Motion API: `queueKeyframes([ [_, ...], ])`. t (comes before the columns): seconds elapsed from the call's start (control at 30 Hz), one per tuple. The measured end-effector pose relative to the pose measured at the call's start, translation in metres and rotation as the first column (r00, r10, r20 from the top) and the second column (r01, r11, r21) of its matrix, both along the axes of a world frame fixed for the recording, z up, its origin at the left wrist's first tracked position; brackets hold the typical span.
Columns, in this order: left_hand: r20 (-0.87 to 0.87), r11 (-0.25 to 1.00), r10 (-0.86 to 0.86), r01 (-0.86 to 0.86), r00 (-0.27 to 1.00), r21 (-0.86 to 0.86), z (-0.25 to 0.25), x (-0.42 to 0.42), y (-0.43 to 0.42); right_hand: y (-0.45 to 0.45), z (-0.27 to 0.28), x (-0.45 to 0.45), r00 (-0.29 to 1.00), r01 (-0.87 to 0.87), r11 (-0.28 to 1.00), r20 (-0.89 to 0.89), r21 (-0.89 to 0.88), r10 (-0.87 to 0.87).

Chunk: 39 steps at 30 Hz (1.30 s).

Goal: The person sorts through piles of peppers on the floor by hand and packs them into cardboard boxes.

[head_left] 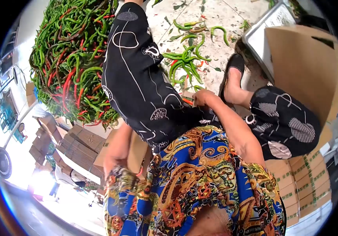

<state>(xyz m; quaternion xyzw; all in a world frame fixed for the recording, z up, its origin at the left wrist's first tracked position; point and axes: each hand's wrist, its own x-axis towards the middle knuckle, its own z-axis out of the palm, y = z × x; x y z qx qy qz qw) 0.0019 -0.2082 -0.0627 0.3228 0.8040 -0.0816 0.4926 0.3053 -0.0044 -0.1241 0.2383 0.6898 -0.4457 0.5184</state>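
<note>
My right hand (203,98) reaches down between my legs, its fingers curled downward and partly hidden. A small tan edge and a red chili pepper (187,101) show right beside its fingertips; I cannot make out what it grips. Just past it on the pale floor lies a loose bunch of green chili peppers (185,65), with a few red ones among them. My left forearm (118,146) goes down beside my left thigh, and the hand itself is hidden behind the leg. Close to that leg rises a large heap of green and red chili peppers (72,59).
An open cardboard box (306,67) stands at the right, next to a white panel with a grey frame (269,33). Stacked printed cartons (304,183) are at lower right. Flattened cardboard (80,147) and a fan (3,162) are at left. Leaf scraps litter the floor (220,15).
</note>
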Motion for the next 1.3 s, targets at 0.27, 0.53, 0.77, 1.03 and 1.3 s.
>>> queueKeyframes([
  [0.27,0.154,0.945,0.24,-0.267,0.959,0.188,-0.036,0.064,0.038,0.027,0.021,-0.015,0.989,0.108,0.975,0.075,0.197,-0.125],
  [0.53,0.049,0.775,0.005,-0.034,0.999,0.631,-0.07,0.065,0.136,0.051,0.032,-0.064,0.68,0.684,0.559,-0.687,0.468,-0.257],
  [0.77,-0.324,0.513,-0.354,0.472,0.877,0.717,-0.071,0.06,0.181,0.091,0.032,-0.08,0.579,0.731,0.484,-0.813,0.482,-0.065],
  [1.03,-0.004,0.507,0.043,-0.018,0.999,0.862,-0.067,0.054,0.188,0.097,0.046,-0.039,0.444,0.89,0.14,-0.751,0.435,-0.489],
  [1.3,-0.085,0.554,0.042,0.048,0.995,0.831,-0.074,0.098,0.136,0.05,0.01,-0.038,0.524,0.852,0.422,-0.531,0.31,-0.666],
])
